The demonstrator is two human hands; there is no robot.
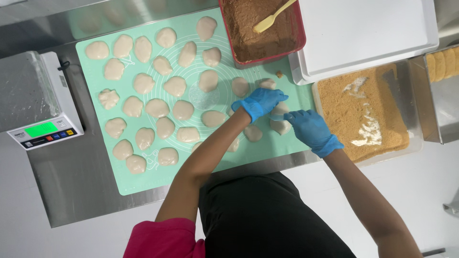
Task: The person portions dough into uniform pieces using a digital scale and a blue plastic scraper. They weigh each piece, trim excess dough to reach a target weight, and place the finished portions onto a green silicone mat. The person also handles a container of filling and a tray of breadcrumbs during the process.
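Over the mint mat's [103, 157] right edge, left hand [259, 102] curled onto a pale dough piece [280, 108], right hand [311, 129] beside it, seemingly pinching a thin clear scraper. Rows of dough pieces [158, 108] spaced apart against sticking; filling tub [301, 40] and crumb tray [415, 143] within reach.

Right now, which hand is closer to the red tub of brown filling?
The left hand. It sits on the green mat just below the red tub, while the right hand is lower and further right, beside the crumb tray.
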